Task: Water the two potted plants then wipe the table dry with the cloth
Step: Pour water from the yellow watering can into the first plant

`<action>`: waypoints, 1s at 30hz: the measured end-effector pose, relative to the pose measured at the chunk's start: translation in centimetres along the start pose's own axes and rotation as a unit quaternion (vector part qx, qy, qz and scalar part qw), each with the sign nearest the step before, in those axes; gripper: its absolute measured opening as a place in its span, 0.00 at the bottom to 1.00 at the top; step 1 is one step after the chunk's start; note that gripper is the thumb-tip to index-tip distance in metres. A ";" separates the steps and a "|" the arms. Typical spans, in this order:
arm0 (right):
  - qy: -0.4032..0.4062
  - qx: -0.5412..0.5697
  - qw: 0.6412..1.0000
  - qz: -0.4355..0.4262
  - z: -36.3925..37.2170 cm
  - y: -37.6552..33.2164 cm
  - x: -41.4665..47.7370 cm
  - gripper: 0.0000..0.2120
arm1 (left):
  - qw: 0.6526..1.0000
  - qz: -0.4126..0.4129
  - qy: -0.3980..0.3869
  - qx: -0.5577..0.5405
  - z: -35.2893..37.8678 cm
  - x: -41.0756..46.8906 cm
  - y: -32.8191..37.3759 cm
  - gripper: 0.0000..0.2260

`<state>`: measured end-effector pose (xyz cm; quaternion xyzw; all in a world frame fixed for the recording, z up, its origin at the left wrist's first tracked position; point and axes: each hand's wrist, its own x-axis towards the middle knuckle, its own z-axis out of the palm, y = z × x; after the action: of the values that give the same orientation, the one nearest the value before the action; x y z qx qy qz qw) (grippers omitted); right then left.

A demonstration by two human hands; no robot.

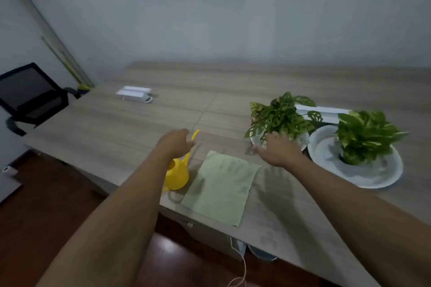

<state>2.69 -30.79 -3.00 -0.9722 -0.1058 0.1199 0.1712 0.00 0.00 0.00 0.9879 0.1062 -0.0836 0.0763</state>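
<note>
On the desk [112, 137] the yellow can [178, 177] stands just left of the cloth [221, 186], with the left plant [279, 116] and right plant [366, 137] on plates beyond, while the left hand [177, 144] hangs over the can with its fingers curled by the spout, whether gripping it I cannot tell, and the right hand [278, 152] spreads its fingers wide near the left plant.

There are two potted plants, a holed-leaf plant [279, 119] and a broad-leaf plant [366, 137], and two white plates, the left plate [302, 142] under the first and the right plate [377, 177] under the second. One yellow watering can [178, 176] and one green cloth [221, 187] lie on the single desk [140, 128]. Two white boxes show, the far box [134, 93] and the box behind the plants [324, 112]. Also one black chair [30, 98], one hanging cable [242, 268], and two hands, the left hand [176, 144] and the right hand [277, 151].
</note>
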 end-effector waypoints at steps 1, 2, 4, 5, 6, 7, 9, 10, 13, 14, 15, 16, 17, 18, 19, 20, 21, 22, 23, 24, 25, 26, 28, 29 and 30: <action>-0.014 -0.001 1.000 0.004 0.7 -0.3 0.1 0.34 | 1.000 -0.018 -0.008 0.001 0.5 -0.5 -1.0 0.27; -0.022 -0.005 1.000 0.009 1.3 -0.5 0.4 0.35 | 0.999 -0.033 -0.005 -0.014 1.1 -0.6 -2.1 0.27; -0.036 -0.012 0.999 0.017 3.2 -0.7 1.0 0.36 | 0.998 -0.059 -0.014 -0.019 3.0 -0.8 -4.5 0.26; -0.039 -0.020 0.999 0.020 3.9 -1.0 1.6 0.36 | 0.997 -0.068 -0.025 -0.021 3.9 -0.6 -5.6 0.26; -0.039 -0.028 0.999 0.021 4.6 -1.4 2.0 0.36 | 0.996 -0.074 -0.032 -0.025 4.7 -0.4 -6.6 0.25; -0.039 -0.035 0.998 0.023 5.2 -1.7 2.6 0.36 | 0.996 -0.076 -0.036 -0.030 5.3 -0.1 -7.5 0.25; -0.041 -0.039 0.998 0.034 6.5 -2.5 3.5 0.37 | 0.995 -0.081 -0.046 -0.031 6.6 0.4 -9.1 0.25; -0.044 -0.041 0.997 0.038 7.2 -3.0 4.0 0.37 | 0.995 -0.083 -0.049 -0.031 7.2 0.6 -10.0 0.25; -0.039 -0.054 0.997 0.040 8.6 -4.5 5.4 0.38 | 0.993 -0.092 -0.043 -0.056 8.5 1.0 -12.3 0.26; -0.038 -0.059 0.997 0.041 9.1 -5.0 5.9 0.38 | 0.992 -0.097 -0.045 -0.070 8.9 1.3 -13.1 0.26; -0.039 -0.061 0.996 0.042 9.5 -5.5 6.3 0.38 | 0.990 -0.104 -0.051 -0.083 9.2 1.6 -13.9 0.27; -0.042 -0.062 0.996 0.045 9.9 -5.9 6.7 0.37 | 0.987 -0.115 -0.064 -0.095 9.6 1.9 -14.8 0.27; -0.045 -0.060 0.996 0.049 10.3 -6.2 7.0 0.36 | 0.983 -0.124 -0.079 -0.111 9.8 2.1 -15.6 0.28; -0.049 -0.056 0.996 0.054 10.7 -6.5 7.2 0.36 | 0.978 -0.133 -0.100 -0.129 10.0 2.2 -16.2 0.30; -0.053 -0.050 0.996 0.060 11.0 -6.7 7.6 0.35 | 0.973 -0.135 -0.122 -0.144 10.1 2.4 -16.8 0.30; -0.058 -0.043 0.995 0.064 11.2 -6.7 7.8 0.35 | 0.969 -0.130 -0.138 -0.160 10.1 2.4 -17.2 0.27; -0.064 -0.038 0.995 0.065 11.3 -6.6 7.9 0.35 | 0.966 -0.127 -0.146 -0.170 10.4 2.4 -17.5 0.21; -0.070 -0.034 0.995 0.067 11.5 -6.5 8.1 0.36 | 0.963 -0.124 -0.150 -0.183 10.8 2.4 -17.8 0.15; -0.074 -0.031 0.994 0.070 11.8 -6.3 8.4 0.36 | 0.959 -0.122 -0.154 -0.207 11.1 2.6 -18.2 0.15; -0.078 -0.029 0.994 0.074 11.9 -6.1 8.6 0.36 | 0.955 -0.113 -0.150 -0.232 11.5 2.8 -18.5 0.16; -0.082 -0.028 0.993 0.077 12.1 -5.7 8.8 0.36 | 0.951 -0.101 -0.144 -0.254 11.9 2.9 -18.9 0.15; -0.088 -0.030 0.993 0.078 12.2 -5.4 9.0 0.35 | 0.947 -0.086 -0.137 -0.277 12.3 2.8 -19.1 0.13; -0.103 -0.035 0.991 0.078 12.7 -4.7 9.3 0.31 | 0.936 -0.070 -0.106 -0.328 13.1 2.1 -19.2 0.13; -0.110 -0.035 0.990 0.079 13.0 -4.4 9.4 0.30 | 0.925 -0.075 -0.086 -0.362 13.5 1.7 -19.1 0.13; -0.115 -0.034 0.990 0.080 13.3 -4.1 9.4 0.29 | 0.911 -0.083 -0.065 -0.398 14.0 1.4 -19.0 0.14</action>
<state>7.35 -20.58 -15.56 -0.9626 -0.0512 0.2403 0.1145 -4.96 16.26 -16.43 0.8558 0.2067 -0.1046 0.4626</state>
